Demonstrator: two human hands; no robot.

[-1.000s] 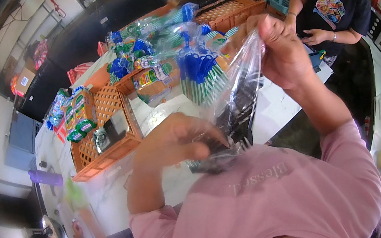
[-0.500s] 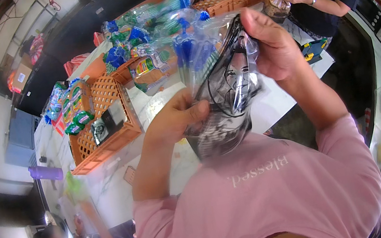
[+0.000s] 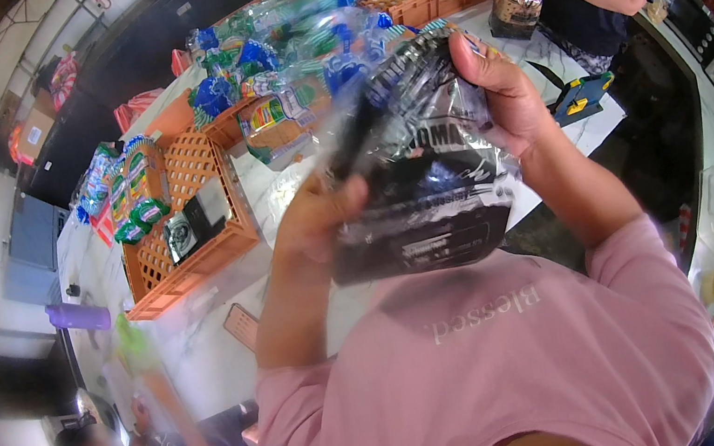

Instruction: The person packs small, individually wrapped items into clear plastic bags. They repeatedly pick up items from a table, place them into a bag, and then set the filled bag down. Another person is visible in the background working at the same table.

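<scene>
In front of my chest I hold up a black and see-through plastic bag (image 3: 432,220) with pale print, its film creased and shiny. My left hand (image 3: 318,215) grips the left side of the bag, thumb over the film and the other fingers largely behind it. At the upper right edge, my right hand (image 3: 501,95) pinches the film, thumb up. The bag looks spread wide between both hands, and it covers part of the table behind. Whether anything is inside I cannot tell.
An orange lattice crate (image 3: 197,283) holds a dark packet (image 3: 193,230). Bagged bread (image 3: 279,124) and blue-green bags lie beyond. A purple bottle (image 3: 78,316) stands at left, a yellow-black cased device (image 3: 584,98) at right. One co-worker handles a bread bag (image 3: 515,12); another person sits lower left.
The bag has turned and spread out, so its broad printed side now shows instead of a drawn face. My left hand has shifted slightly left; the co-worker's bread bag now hangs upright.
</scene>
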